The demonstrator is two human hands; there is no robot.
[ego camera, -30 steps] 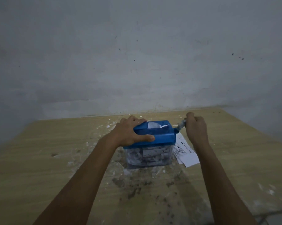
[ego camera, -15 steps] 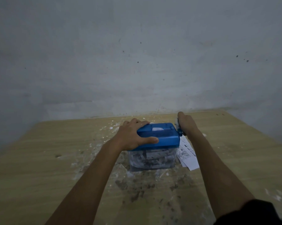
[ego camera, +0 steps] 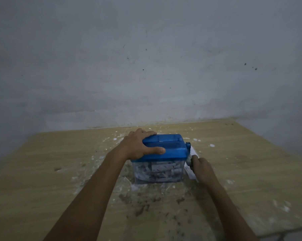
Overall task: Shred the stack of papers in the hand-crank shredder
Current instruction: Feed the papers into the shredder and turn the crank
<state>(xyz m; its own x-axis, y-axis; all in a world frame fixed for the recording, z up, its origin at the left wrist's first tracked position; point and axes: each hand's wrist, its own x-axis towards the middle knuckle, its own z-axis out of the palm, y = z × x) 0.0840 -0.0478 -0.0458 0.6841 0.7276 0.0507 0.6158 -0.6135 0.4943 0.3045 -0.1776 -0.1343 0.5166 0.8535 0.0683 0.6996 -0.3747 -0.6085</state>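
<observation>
A small hand-crank shredder (ego camera: 171,148) with a blue lid and a clear bin (ego camera: 157,173) full of paper strips stands mid-table. My left hand (ego camera: 139,145) grips the lid's left end, thumb along the front edge. My right hand (ego camera: 203,168) grips the crank handle (ego camera: 190,160) low at the shredder's right side, near the table. Printed papers (ego camera: 192,171) lie under and behind that hand, mostly hidden. No paper shows in the lid's slot.
The wooden table (ego camera: 60,180) is littered with white paper bits and dark specks around the shredder. A grey wall (ego camera: 146,66) rises right behind the table's far edge. The table's right edge runs diagonally at the right.
My right hand has swung the crank from the top rear down to the low front position. The paper that stuck up from the slot is gone. My left hand has stayed on the lid.
</observation>
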